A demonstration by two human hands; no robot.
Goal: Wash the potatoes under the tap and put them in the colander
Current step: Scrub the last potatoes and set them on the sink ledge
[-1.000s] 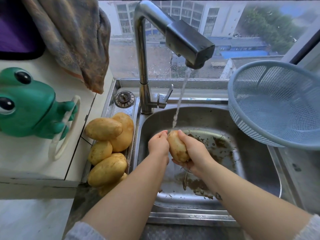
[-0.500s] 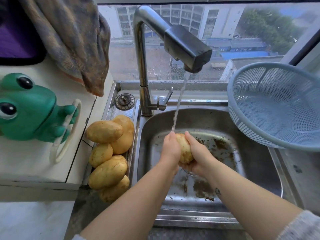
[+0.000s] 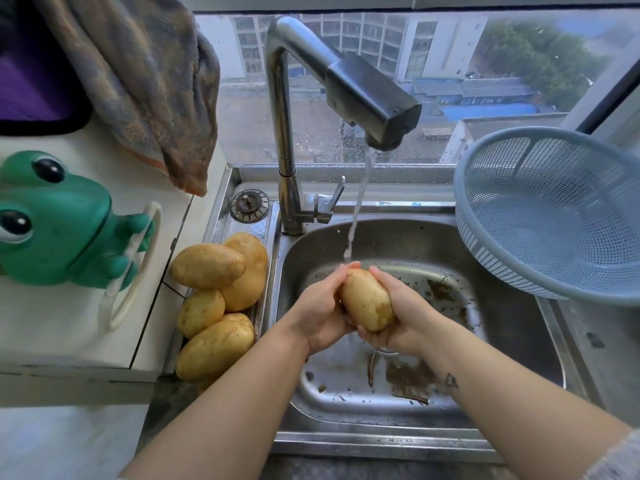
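1. Waiting at nine o'clock from the sink (image 3: 512,341), the pile of unwashed potatoes (image 3: 221,299) lies on the steel ledge between the basin and the counter (image 3: 69,323). I would leave it alone until the one in hand is clean.
2. The left hand (image 3: 320,313) presses the potato's left flank, its fingers (image 3: 341,271) curled round it. It seems best used for rubbing, thumb and palm working the skin while the other hand steadies it.
3. The potato (image 3: 367,299) is held above the middle of the basin. Its upper tip points to twelve o'clock and sits just under the stream (image 3: 356,216) from the tap (image 3: 346,84). The water appears to land only on that tip, so the potato should be rolled and turned end for end until every face passes under it.
4. The right hand (image 3: 398,317) cradles the potato from below and from three o'clock, its fingers (image 3: 381,275) wrapped round it. Wet skin is likely to be slippery, so this grip should be firm but not squeezing.
5. Soil (image 3: 436,292) lies on the basin floor from three to five o'clock. Holding the potato clear of it should keep grit off the washed skin.
6. The colander (image 3: 554,216) sits tilted on the sink's rim at two o'clock, and no potato shows inside it. Because it leans, the potato is better set in low and gently than dropped.
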